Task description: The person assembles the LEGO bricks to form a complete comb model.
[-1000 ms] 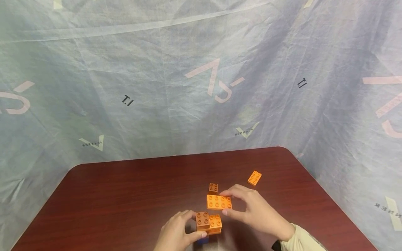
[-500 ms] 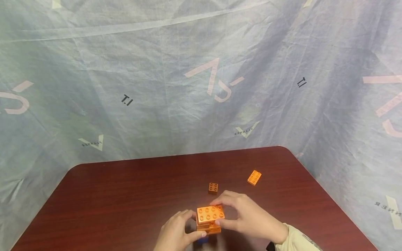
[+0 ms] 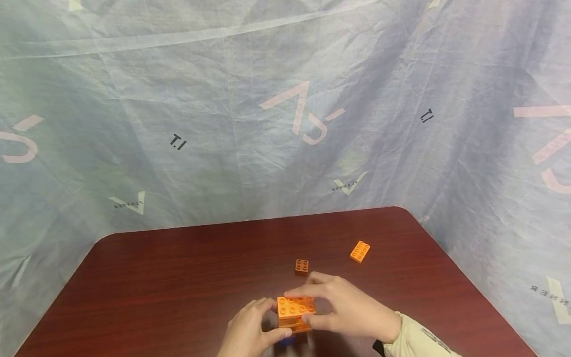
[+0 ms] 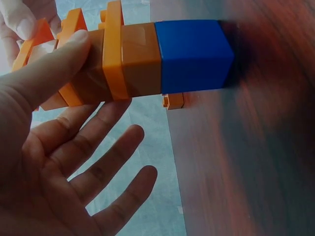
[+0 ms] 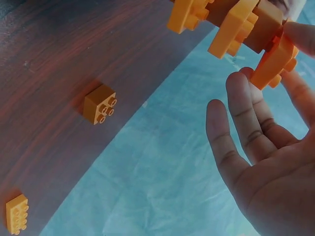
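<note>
A tower of toy building bricks stands near the table's front edge, a blue brick (image 4: 197,56) at its base. Above that, brown bricks (image 4: 141,59) alternate with flat orange bricks (image 4: 112,51) that jut out to one side. My left hand (image 3: 250,327) holds the tower between thumb and fingertips at the upper bricks, its other fingers spread. At the top, my right hand (image 3: 341,310) pinches an eight-studded orange brick (image 3: 294,308) between thumb and fingers. This brick lies over the tower's upper brown brick, and a finger reaches across its far studs.
Beyond the hands, a small four-studded brown brick (image 3: 302,266) rests on the dark red table (image 3: 178,277). Farther back on the right lies another flat orange brick (image 3: 360,252). Grey printed sheeting (image 3: 223,124) hangs behind the table and along its sides.
My right hand has carried the orange brick left and down from beside the tower onto its top. The left hand has kept its hold with hardly any movement.
</note>
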The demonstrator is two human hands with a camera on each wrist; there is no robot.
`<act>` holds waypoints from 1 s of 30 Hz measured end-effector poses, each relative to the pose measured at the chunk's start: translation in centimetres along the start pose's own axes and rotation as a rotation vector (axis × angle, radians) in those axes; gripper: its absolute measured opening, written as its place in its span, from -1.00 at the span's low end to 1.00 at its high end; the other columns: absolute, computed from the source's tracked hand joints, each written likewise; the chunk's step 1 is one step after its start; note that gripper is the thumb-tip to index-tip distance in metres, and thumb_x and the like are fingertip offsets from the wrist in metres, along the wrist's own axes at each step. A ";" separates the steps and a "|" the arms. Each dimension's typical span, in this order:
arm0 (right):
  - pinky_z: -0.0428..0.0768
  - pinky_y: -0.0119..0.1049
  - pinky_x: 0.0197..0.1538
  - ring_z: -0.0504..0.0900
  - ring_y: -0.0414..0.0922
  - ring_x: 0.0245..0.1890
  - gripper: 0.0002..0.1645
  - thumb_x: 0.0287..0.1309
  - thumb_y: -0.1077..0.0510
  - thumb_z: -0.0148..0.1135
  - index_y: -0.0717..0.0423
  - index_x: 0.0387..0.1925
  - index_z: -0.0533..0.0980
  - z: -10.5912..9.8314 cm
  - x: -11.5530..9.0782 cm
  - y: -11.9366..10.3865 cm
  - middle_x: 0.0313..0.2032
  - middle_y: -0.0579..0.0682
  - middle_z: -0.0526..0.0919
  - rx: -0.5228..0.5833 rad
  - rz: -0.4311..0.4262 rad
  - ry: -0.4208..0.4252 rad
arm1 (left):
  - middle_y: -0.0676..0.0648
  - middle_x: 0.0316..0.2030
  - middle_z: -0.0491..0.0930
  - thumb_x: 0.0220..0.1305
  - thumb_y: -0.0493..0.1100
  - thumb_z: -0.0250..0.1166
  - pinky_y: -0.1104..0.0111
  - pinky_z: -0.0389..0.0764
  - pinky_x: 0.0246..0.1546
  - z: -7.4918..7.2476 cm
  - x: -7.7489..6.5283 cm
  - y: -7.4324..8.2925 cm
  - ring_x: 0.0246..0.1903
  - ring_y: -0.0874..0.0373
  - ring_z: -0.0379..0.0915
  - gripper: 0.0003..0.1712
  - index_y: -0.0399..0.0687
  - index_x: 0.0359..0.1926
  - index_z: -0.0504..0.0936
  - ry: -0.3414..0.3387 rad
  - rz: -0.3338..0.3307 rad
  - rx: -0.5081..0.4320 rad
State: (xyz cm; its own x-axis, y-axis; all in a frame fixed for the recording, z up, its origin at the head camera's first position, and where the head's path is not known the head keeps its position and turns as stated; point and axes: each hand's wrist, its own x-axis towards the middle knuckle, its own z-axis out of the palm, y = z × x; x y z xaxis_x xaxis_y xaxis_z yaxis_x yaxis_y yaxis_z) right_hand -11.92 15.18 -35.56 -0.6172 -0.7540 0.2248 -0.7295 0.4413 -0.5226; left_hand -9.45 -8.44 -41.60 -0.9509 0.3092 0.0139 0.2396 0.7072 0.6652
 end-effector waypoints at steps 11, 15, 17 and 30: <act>0.50 -0.46 -0.27 0.44 -0.36 -0.26 -0.47 0.19 0.10 0.38 -0.23 0.21 0.59 0.0 0.2 -0.2 -0.10 -0.35 0.59 -0.020 0.032 -0.012 | 0.03 -0.18 0.66 0.09 0.15 0.55 0.04 0.59 -0.36 0.0 0.0 -0.1 -0.29 0.10 0.51 -0.54 0.02 -0.10 0.67 -0.001 0.005 -0.002; 0.51 -0.47 -0.27 0.44 -0.37 -0.27 -0.47 0.19 0.10 0.39 -0.23 0.21 0.59 0.1 0.2 -0.1 -0.13 -0.34 0.57 -0.013 0.027 -0.006 | 0.02 -0.18 0.66 0.09 0.15 0.56 0.05 0.59 -0.37 0.0 0.0 -0.1 -0.29 0.10 0.50 -0.53 0.01 -0.10 0.67 -0.003 0.009 -0.002; 0.51 -0.47 -0.27 0.44 -0.37 -0.27 -0.51 0.25 0.04 0.39 -0.22 0.22 0.59 0.1 0.1 -0.1 -0.14 -0.34 0.57 -0.013 0.020 -0.004 | 0.02 -0.18 0.66 0.09 0.14 0.56 0.04 0.59 -0.37 0.0 0.0 -0.1 -0.29 0.10 0.50 -0.53 0.01 -0.10 0.67 -0.003 0.010 0.001; 0.55 -0.43 -0.21 0.49 -0.32 -0.22 -0.57 0.35 -0.13 0.31 -0.21 0.20 0.62 0.1 0.6 -0.4 -0.07 -0.31 0.63 -0.064 -0.002 0.005 | 0.07 -0.19 0.65 0.10 0.17 0.54 0.08 0.59 -0.38 -0.1 0.0 -0.2 -0.30 0.15 0.49 -0.52 0.03 -0.07 0.68 0.009 0.040 0.009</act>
State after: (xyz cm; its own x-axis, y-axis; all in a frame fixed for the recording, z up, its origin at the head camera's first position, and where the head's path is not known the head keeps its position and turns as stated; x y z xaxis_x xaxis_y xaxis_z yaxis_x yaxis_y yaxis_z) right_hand -11.94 14.51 -35.33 -0.6174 -0.7523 0.2299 -0.7476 0.4704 -0.4688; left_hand -9.47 -8.65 -41.69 -0.9424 0.3311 0.0469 0.2787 0.7002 0.6573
